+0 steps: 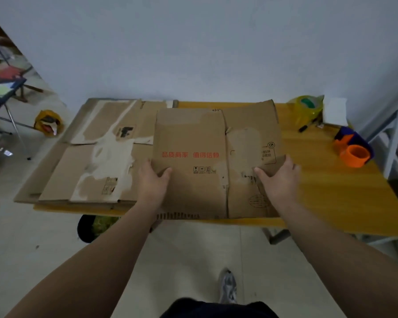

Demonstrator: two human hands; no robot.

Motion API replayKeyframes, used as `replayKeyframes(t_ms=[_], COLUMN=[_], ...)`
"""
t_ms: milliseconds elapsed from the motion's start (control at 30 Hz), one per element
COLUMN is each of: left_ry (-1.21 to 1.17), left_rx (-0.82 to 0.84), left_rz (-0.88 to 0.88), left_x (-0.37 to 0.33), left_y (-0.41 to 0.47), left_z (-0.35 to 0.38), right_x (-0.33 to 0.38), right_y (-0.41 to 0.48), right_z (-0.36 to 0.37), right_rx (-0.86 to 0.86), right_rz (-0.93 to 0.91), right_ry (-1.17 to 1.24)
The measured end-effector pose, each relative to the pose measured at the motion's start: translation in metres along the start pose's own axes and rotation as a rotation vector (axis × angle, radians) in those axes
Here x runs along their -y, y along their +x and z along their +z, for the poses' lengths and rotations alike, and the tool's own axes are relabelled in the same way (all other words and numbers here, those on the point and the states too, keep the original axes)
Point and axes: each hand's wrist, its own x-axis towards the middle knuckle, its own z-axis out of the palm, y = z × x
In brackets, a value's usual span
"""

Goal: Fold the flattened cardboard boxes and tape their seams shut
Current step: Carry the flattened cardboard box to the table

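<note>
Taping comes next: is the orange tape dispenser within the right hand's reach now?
Probably, once freed: right hand grips the flattened box; only bare tabletop separates it from the tape dispenser.

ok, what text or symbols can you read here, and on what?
"品质商家 值得信赖", in red, on the flattened box.
Under the handling icons below it: maybe "200×150×11", too blurred to confirm.
Black print and oval stamp on its right panel: unreadable.
Black marks on the cardboard stack: unreadable.
</note>
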Motion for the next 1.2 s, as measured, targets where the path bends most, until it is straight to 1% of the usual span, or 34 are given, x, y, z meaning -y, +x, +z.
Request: replayKeyframes(t_ms=[167, 267, 367, 433, 500, 533, 567, 600, 633, 667, 700, 767, 833, 967, 1000, 1067, 1100, 1133, 1200], left_ry=[-0.092, -0.197, -0.264, -0.291, -0.311, -0.33, -0.355, -0.388, -0.428, -0.467, -0.501, -0.558, -0.599, -0.839, -0.811, -0.583, -0.488, -0.451, -0.522], left_rx=[0.039, 0.077, 0.078, 0.07, 0.06, 0.06, 0.06, 0.059, 0.067, 0.083, 0.104, 0.167, 0.253, 0.512, 0.57, 0.664, 0.688, 0.68, 0.604], left_rz=[-0.03, -0.022, 0.001, 0.043, 0.065, 0.062, 0.055, 0.041, 0.015, -0.02, -0.055, -0.097, -0.094, 0.02, 0.072, 0.217, 0.271, 0.297, 0.313], left_x=[-0.038, -0.054, -0.066, -0.077, -0.09, -0.097, -0.106, -0.113, -0.122, -0.129, -0.136, -0.148, -0.163, -0.188, -0.189, -0.193, -0.196, -0.198, -0.206], left_y=[0.037, 0.065, 0.099, 0.119, 0.138, 0.146, 0.152, 0.159, 0.165, 0.171, 0.177, 0.187, 0.19, 0.173, 0.167, 0.15, 0.142, 0.135, 0.13], left_z=[0.023, 0.032, 0.036, 0.035, 0.034, 0.034, 0.034, 0.034, 0.034, 0.033, 0.033, 0.035, 0.037, 0.043, 0.047, 0.059, 0.066, 0.073, 0.082], right_x=[0.011, 0.024, 0.035, 0.044, 0.06, 0.069, 0.079, 0.089, 0.099, 0.106, 0.111, 0.116, 0.119, 0.123, 0.127, 0.137, 0.144, 0.152, 0.164], right_y=[0.067, 0.1, 0.132, 0.148, 0.157, 0.158, 0.158, 0.155, 0.152, 0.15, 0.15, 0.155, 0.163, 0.176, 0.177, 0.18, 0.179, 0.179, 0.179], right_z=[0.001, 0.008, 0.02, 0.028, 0.035, 0.037, 0.039, 0.04, 0.042, 0.044, 0.046, 0.048, 0.044, 0.029, 0.026, 0.024, 0.023, 0.02, 0.013], right_rx=[-0.006, 0.002, 0.026, 0.045, 0.067, 0.108, 0.185, 0.302, 0.445, 0.565, 0.624, 0.598, 0.556, 0.418, 0.379, 0.362, 0.382, 0.425, 0.542], right_rz=[-0.062, -0.049, -0.029, -0.043, -0.157, -0.25, -0.355, -0.462, -0.556, -0.64, -0.706, -0.755, -0.751, -0.725, -0.735, -0.766, -0.772, -0.769, -0.749], right_ry=[-0.078, -0.083, -0.094, -0.201, -0.293, -0.258, -0.187, -0.126, -0.134, -0.219, -0.334, -0.489, -0.527, -0.407, -0.355, -0.222, -0.139, -0.056, 0.119])
